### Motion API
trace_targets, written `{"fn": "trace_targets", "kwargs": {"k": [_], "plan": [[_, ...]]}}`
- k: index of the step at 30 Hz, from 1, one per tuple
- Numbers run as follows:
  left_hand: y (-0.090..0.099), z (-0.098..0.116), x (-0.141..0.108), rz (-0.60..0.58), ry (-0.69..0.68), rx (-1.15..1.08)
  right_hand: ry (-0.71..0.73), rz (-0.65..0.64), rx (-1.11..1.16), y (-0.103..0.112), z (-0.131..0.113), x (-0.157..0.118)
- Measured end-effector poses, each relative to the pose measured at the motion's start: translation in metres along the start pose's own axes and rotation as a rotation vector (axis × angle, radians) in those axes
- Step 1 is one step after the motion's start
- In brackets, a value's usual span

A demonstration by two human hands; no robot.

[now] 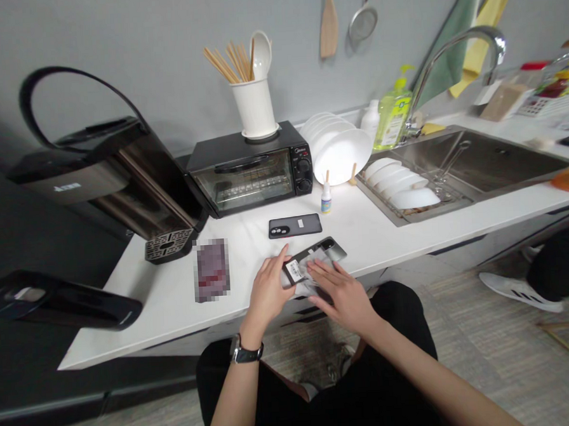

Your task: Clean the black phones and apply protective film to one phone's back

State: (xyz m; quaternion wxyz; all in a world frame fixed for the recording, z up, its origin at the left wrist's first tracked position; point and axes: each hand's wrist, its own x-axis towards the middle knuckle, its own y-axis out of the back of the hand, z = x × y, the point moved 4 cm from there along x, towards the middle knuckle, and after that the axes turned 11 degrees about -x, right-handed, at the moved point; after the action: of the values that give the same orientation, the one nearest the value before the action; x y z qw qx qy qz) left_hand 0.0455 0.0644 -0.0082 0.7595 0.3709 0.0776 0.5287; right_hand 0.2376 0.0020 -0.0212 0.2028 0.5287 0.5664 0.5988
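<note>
A dark phone (336,249) with a white label lies near the counter's front edge. My left hand (269,286) grips its left end, thumb along the top edge. My right hand (340,294) lies on a grey cloth (318,259) over the middle of the phone, its fingers stretched out. Behind the phone is a black phone case (295,226) with a small white sticker. A small white bottle (326,199) with a blue and yellow label stands beyond it. To the left, a pixelated dark reddish item (212,270) lies on the counter.
A toaster oven (253,170) holding a white utensil pot (254,108) stands behind. A water dispenser (134,176) is at left. White plates (341,153), a soap bottle (391,118) and a sink (496,157) are at right. Another person's shoe (520,291) shows on the floor.
</note>
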Motion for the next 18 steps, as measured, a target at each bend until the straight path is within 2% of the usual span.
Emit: {"fn": "trace_targets", "kwargs": {"k": [3,6,8,11,14,16,18], "plan": [[0.001,0.003,0.001,0.01,0.014,-0.01,-0.138,0.055,-0.099,0.007,0.041,-0.003],[0.001,0.003,0.002,0.011,0.015,-0.013,-0.246,0.111,-0.149,0.005,0.056,0.011],[0.001,0.002,0.002,0.014,0.006,-0.014,-0.233,0.115,-0.135,-0.003,0.041,0.025],[0.0,-0.001,0.002,0.001,-0.013,0.012,-0.096,0.069,-0.045,-0.016,-0.006,0.042],[-0.001,-0.004,0.002,-0.011,0.004,0.067,-0.006,0.035,0.037,-0.02,-0.043,0.04],[0.0,-0.003,0.001,-0.009,0.015,0.068,0.023,0.009,0.063,-0.016,-0.048,0.029],[0.0,-0.001,0.001,-0.005,0.007,0.043,0.045,-0.016,0.066,-0.01,-0.037,0.015]]}}
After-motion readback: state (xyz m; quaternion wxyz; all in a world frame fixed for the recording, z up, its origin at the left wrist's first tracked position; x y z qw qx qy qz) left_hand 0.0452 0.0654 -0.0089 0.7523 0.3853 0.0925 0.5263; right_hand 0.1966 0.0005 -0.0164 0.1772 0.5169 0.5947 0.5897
